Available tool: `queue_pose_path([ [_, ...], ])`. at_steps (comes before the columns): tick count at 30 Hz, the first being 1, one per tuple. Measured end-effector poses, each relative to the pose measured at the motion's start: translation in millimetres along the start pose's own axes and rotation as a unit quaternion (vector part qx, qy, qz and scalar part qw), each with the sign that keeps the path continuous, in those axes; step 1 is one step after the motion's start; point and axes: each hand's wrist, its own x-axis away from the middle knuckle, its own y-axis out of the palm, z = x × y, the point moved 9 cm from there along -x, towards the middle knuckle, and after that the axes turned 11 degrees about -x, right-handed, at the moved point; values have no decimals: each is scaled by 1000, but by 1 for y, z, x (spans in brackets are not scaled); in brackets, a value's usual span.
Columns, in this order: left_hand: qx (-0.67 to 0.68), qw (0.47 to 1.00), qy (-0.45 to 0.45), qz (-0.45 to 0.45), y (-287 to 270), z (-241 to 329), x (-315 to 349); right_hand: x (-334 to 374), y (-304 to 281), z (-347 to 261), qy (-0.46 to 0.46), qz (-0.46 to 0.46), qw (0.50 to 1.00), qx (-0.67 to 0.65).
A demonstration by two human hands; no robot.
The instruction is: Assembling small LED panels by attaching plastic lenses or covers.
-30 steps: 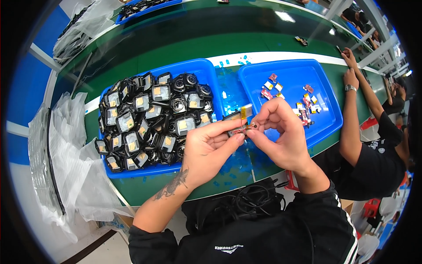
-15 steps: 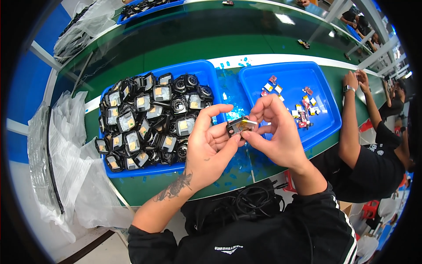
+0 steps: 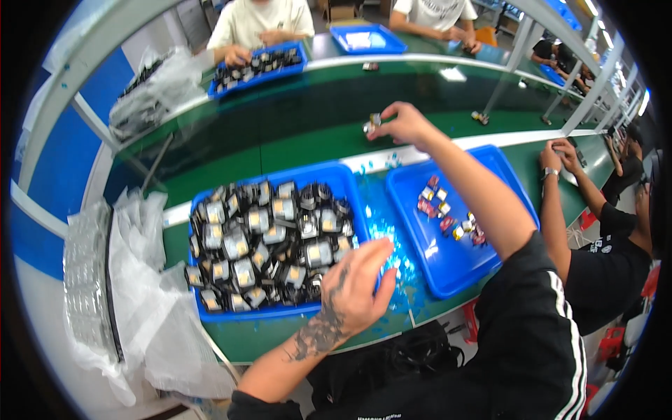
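My right hand (image 3: 409, 127) reaches far out over the green conveyor belt. Its thumb and forefinger are at a small black-and-silver device part (image 3: 372, 126) with a yellowish patch, which looks pinched at the fingertips. My left hand (image 3: 357, 285) hovers by the right edge of a blue bin (image 3: 355, 199), fingers stretched out and thumb apart, with nothing in it. Piled in that bin are many black watch-like cases (image 3: 257, 221) with silver backs and tan patches. Under my right forearm lies a blue tray (image 3: 434, 262) with small red boards and white-and-yellow pieces (image 3: 428, 203).
Blue film scraps (image 3: 392, 255) litter the table between bin and tray. Clear plastic wrapping (image 3: 140, 280) hangs at the left. Small parts (image 3: 480, 117) sit farther along the belt. Co-workers sit across and at the right; a second filled blue bin (image 3: 259, 70) stands opposite.
My hands have parted. The right has carried the device part forward over the belt; the left has let go and lowered beside the bin. The view has tilted up.
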Motion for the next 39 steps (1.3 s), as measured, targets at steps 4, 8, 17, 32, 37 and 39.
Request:
queue_pose_path([
  [4,-50,998,46,-1,-3,12,0,-41,-5,36,-33,38,989,138],
  [8,-41,998,51,2,-6,15,-1,-28,-15,41,37,76,992,96],
  [17,-37,997,48,47,-14,12,-3,120,146,-60,-296,-200,892,279],
  [32,364,844,-370,136,-5,-73,15,177,97,-96,-456,-15,889,34],
  [37,438,790,-397,165,-2,-70,12,222,107,-107,-451,-121,882,67],
  [39,443,797,-393,116,1,-70,10,236,82,-108,-434,-162,886,5],
])
